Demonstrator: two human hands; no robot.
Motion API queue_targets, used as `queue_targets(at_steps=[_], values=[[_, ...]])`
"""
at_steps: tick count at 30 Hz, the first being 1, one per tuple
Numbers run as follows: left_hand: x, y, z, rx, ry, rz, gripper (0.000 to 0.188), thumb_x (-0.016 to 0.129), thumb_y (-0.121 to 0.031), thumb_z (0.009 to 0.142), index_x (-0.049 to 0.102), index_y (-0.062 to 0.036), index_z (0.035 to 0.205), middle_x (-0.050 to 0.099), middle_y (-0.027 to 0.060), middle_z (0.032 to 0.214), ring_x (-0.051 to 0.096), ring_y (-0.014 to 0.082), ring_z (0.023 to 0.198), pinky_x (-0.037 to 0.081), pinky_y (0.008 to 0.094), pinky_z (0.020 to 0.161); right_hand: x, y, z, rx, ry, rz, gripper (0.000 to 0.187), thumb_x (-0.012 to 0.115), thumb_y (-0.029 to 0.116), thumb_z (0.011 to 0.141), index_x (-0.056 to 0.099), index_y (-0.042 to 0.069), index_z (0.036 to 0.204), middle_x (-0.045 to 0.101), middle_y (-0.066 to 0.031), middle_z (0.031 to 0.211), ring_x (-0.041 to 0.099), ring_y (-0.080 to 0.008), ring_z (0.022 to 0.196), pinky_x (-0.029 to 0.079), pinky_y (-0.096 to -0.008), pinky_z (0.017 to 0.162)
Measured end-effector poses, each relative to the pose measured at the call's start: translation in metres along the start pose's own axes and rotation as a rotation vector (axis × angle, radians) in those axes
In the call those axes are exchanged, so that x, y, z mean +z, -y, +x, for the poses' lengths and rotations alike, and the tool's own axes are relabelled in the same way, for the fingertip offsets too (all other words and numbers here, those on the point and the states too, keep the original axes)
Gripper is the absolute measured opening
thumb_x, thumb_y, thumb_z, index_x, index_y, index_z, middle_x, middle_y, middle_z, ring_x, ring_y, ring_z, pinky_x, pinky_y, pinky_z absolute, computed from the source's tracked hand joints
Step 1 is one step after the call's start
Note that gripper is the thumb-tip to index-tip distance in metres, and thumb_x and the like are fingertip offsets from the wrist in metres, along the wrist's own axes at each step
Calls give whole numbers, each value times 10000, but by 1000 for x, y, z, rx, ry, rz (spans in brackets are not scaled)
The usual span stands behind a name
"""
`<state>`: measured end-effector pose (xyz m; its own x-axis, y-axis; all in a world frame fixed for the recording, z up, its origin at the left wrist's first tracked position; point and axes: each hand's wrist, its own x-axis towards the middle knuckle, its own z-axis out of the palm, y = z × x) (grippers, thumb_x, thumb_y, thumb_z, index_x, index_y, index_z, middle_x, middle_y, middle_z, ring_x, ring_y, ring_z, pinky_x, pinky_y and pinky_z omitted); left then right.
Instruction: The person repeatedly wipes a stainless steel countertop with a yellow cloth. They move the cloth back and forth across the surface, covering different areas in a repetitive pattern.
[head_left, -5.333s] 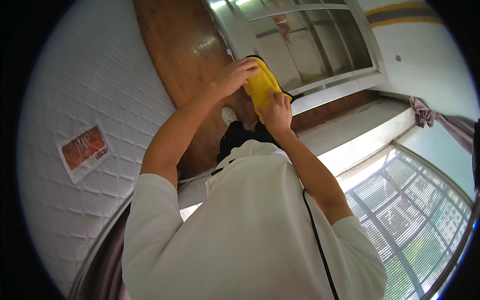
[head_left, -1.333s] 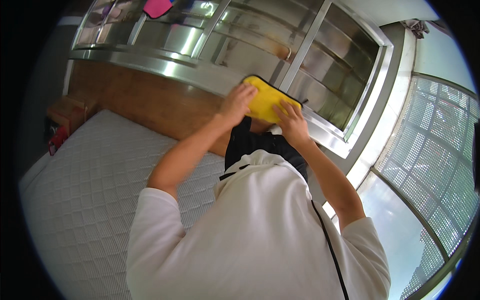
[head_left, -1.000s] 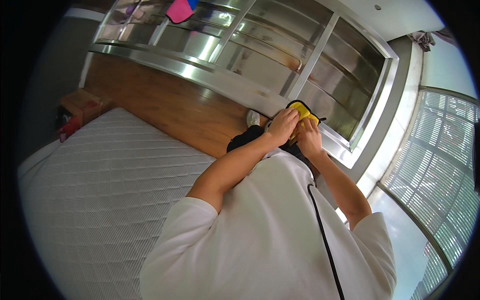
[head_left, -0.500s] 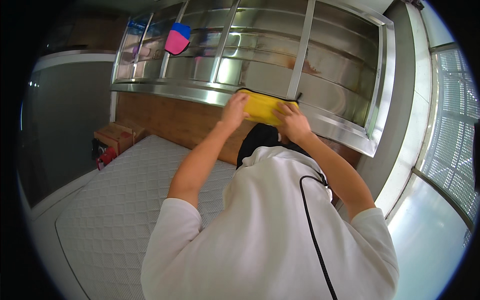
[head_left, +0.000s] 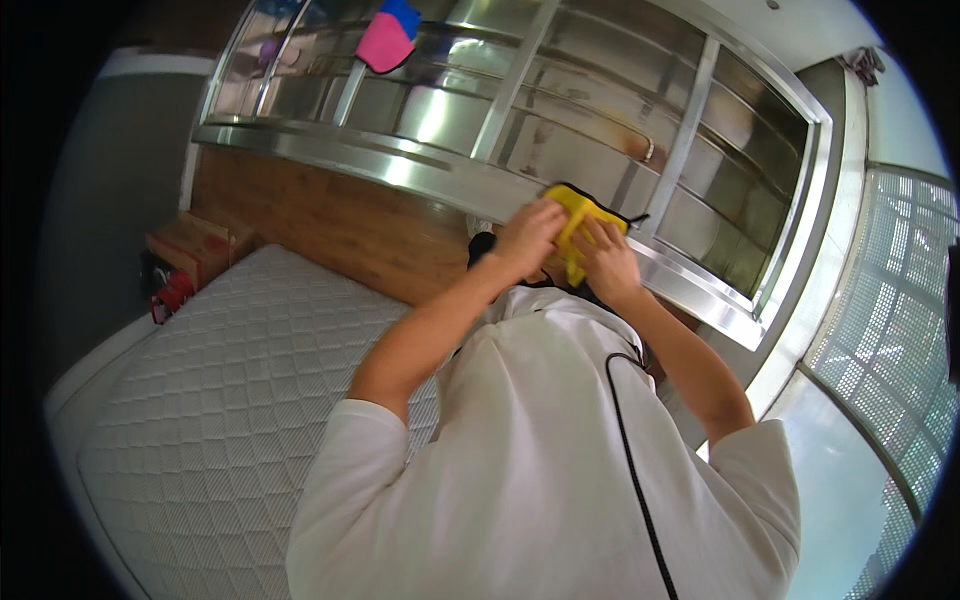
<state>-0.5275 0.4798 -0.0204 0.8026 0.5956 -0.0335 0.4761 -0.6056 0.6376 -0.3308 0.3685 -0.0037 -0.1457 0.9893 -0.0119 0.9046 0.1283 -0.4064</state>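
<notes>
A yellow cloth with black edging (head_left: pixel 574 225) is bunched between my two hands, in front of my body at the lower edge of a metal frame. My left hand (head_left: pixel 532 238) is closed round its left side. My right hand (head_left: pixel 609 264) grips the right side, fingers bent over the fabric. Part of the cloth hangs down between the hands, and a small dark tab sticks out at its right corner. Up to the left, a pink and blue cloth with dark edging (head_left: pixel 384 42) hangs over a bar of the frame.
The shiny metal frame with crossbars (head_left: pixel 500 95) spans the far side, above a brown wooden board (head_left: pixel 310 210). A quilted white mattress (head_left: pixel 230 390) lies at left. Beside it are a cardboard box (head_left: pixel 197 247) and a red object (head_left: pixel 173 293). A perforated screen (head_left: pixel 890 300) stands at right.
The yellow cloth, stretched wide between my hands before, is now gathered and folded down. My hands have come closer together. The view has shifted, too.
</notes>
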Motion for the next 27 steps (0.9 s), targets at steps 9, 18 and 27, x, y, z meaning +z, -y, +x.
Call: queue_targets(at_steps=[9,18,27], values=[[-198,205,-70,-238,-34,153,778,938,-32,662,680,-21,1397,649,114,1429,595,333,1351,510,399,1158,72,158,198,-51,47,-5,707,813,178,774,621,129,1452,512,-149,1597,518,-370,1414,455,-477,1194],[-78,132,-25,216,-133,-20,462,868,-153,639,710,-45,1060,668,82,1089,634,311,1128,522,433,989,25,102,92,152,58,12,643,802,42,795,693,96,1427,576,-154,1573,567,-397,1388,506,-469,1155],[-86,145,-29,129,-186,-78,223,715,-137,818,725,-55,1026,677,96,1074,646,326,1117,539,441,999,44,125,145,49,79,-30,426,741,57,790,695,34,1213,628,-162,1276,587,-391,1257,551,-452,1043]])
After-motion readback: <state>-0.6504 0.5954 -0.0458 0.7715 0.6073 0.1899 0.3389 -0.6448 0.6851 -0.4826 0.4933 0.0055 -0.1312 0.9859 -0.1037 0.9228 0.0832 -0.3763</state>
